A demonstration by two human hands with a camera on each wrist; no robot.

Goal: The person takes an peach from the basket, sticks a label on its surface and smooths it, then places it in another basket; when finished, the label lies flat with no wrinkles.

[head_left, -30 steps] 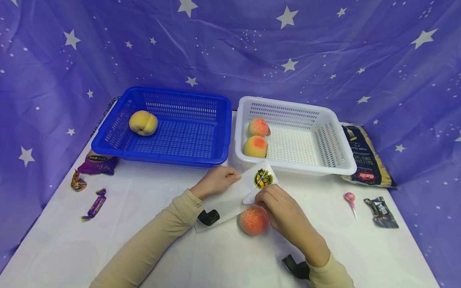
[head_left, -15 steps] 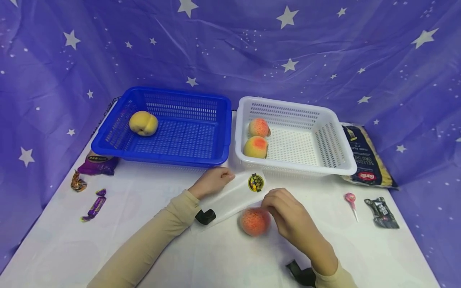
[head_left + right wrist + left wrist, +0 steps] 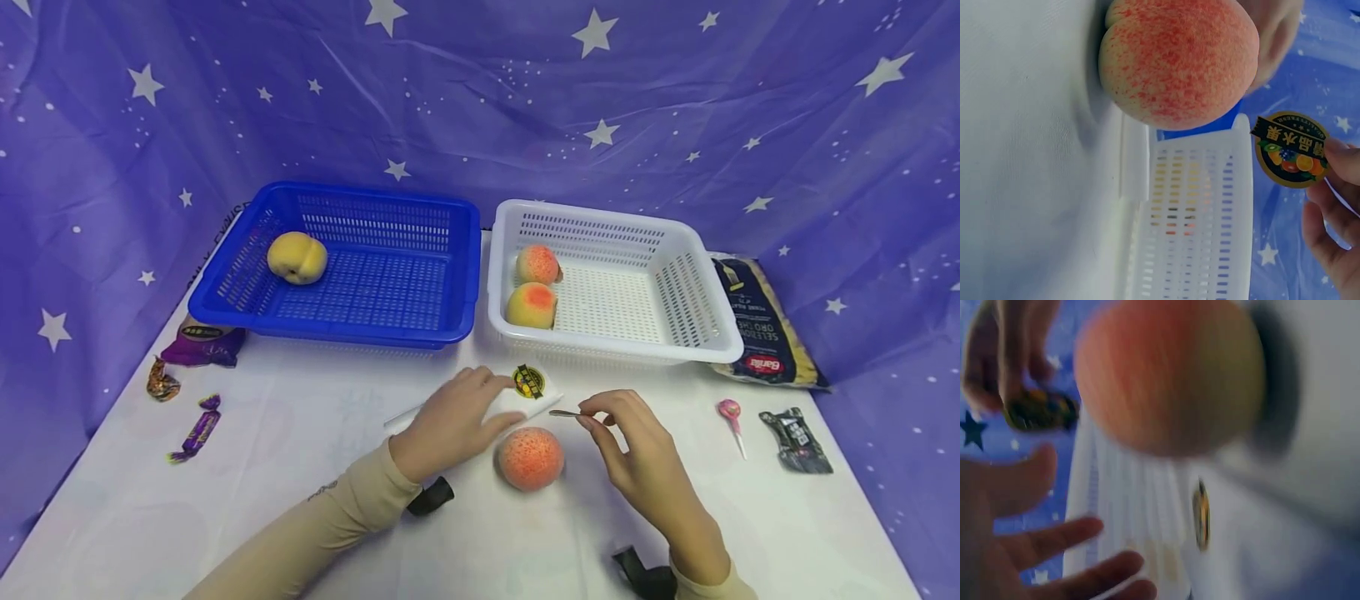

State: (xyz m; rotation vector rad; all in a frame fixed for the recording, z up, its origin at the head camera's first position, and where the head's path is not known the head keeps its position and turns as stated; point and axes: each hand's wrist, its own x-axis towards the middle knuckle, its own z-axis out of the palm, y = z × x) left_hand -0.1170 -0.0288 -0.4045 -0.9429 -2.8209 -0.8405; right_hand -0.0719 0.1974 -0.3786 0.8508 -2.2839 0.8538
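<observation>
A round black-and-gold fruit sticker (image 3: 1291, 150) is pinched between thumb and fingers of my right hand (image 3: 637, 446), raised right of a peach (image 3: 531, 459). In the head view that sticker appears edge-on. The speckled red peach stands on the table between the hands. My left hand (image 3: 453, 425) is over a white sticker sheet (image 3: 497, 408) behind the peach, its thumb and fingers spread. One more round sticker (image 3: 528, 382) shows on the sheet's right end. Whether the left fingertips press the sheet cannot be told; the left wrist view is blurred.
A blue basket (image 3: 341, 332) holds a yellow peach (image 3: 297, 257). Two red-yellow peaches (image 3: 532, 306) lie in the white basket (image 3: 622, 348). Wrapped candies (image 3: 198, 429) and a purple packet (image 3: 204, 343) lie left; a lollipop (image 3: 728, 410), black packet (image 3: 797, 442) and pasta bag (image 3: 765, 333) lie right.
The right hand has drawn back from the sheet with a sticker. The sheet, earlier raised in the left hand, is lower; the left hand has loosened its grip and spread out over it.
</observation>
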